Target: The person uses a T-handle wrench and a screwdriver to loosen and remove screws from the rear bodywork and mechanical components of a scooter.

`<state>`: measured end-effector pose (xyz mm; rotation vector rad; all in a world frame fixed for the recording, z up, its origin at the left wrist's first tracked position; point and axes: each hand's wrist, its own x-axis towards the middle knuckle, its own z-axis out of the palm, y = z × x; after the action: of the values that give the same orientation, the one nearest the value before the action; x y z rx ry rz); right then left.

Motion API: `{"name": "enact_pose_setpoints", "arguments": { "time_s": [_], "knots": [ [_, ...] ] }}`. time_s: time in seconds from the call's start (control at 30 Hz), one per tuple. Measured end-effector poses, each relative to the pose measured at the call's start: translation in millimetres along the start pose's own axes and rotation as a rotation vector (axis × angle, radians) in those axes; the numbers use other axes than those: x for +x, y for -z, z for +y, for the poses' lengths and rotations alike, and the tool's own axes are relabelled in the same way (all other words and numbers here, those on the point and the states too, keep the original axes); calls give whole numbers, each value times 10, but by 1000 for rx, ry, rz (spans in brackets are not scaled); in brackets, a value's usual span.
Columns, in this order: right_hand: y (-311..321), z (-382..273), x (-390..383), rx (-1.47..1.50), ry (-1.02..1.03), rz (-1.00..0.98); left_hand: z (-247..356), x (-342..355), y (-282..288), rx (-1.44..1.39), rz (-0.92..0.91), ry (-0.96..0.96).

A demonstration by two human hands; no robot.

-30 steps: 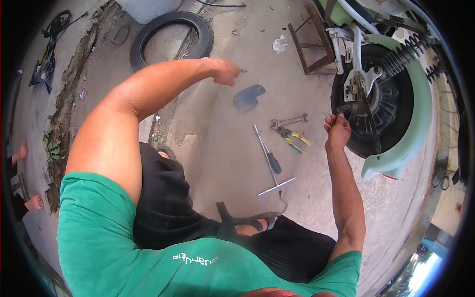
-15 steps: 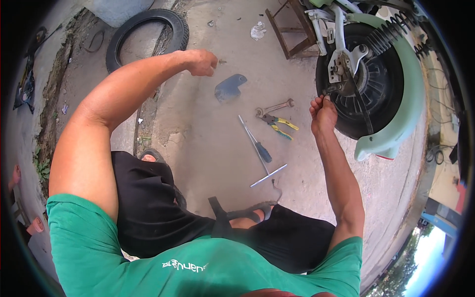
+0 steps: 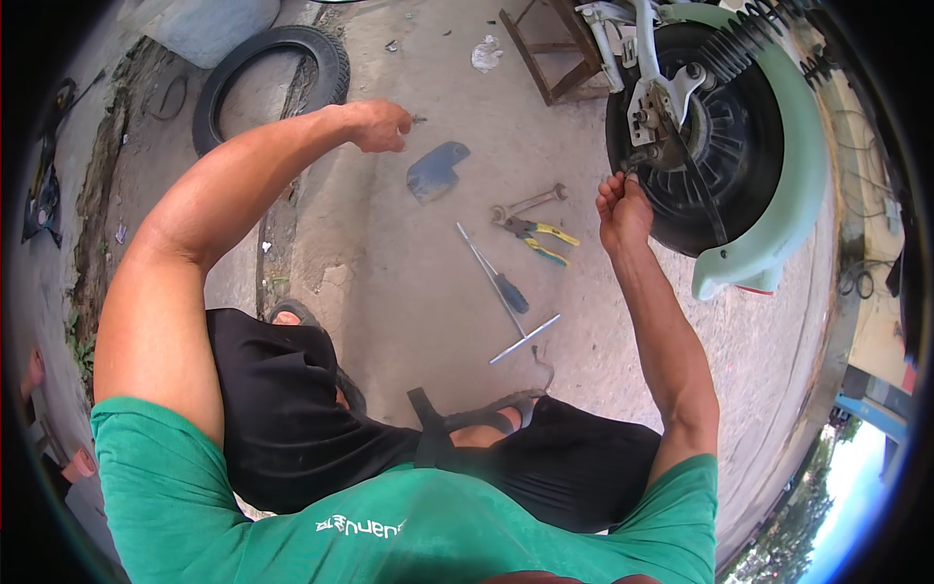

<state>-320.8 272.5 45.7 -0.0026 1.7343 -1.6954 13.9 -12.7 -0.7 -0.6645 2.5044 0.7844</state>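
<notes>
My right hand [image 3: 624, 209] is closed in a pinch at the lower side of the wheel hub, beside the end of the axle and brake linkage [image 3: 642, 156]. Whatever lies between its fingertips is too small to name. The wheel has a black tyre [image 3: 759, 209] under a pale green mudguard [image 3: 815, 185]. Far out to the left, my left hand [image 3: 379, 127] hangs over the concrete with curled fingers; their inner side is hidden. A small dark piece [image 3: 419, 119] shows just past those fingers; whether it is held cannot be seen. Nearby lies a bluish-grey flat piece [image 3: 435, 172].
Between my feet and the wheel lie a wrench [image 3: 533, 201], yellow-handled pliers [image 3: 548, 239], a screwdriver [image 3: 510, 292] and a T-handle bar [image 3: 525, 339]. A loose tyre [image 3: 222, 83] rests at the far left. A brown metal frame [image 3: 555, 58] stands beside the wheel.
The view has shifted a little, so the scene sits slightly further left and higher. Both hands keep nearly the same places relative to the wheel and ground.
</notes>
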Motion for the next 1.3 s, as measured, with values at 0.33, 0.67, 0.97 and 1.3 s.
{"name": "enact_pose_setpoints", "arguments": {
  "time_s": [0.33,0.67,0.97,1.3],
  "knots": [
    [-112,-120,-217,-7,-128,11,59,-49,44,17,3,18],
    [-48,-22,-54,195,-63,-39,65,0,64,26,7,-26],
    [117,-72,11,149,-146,-57,144,-61,117,34,-17,21],
    [17,-93,-92,172,-193,-74,31,17,8,51,65,-25]
  ]
}}
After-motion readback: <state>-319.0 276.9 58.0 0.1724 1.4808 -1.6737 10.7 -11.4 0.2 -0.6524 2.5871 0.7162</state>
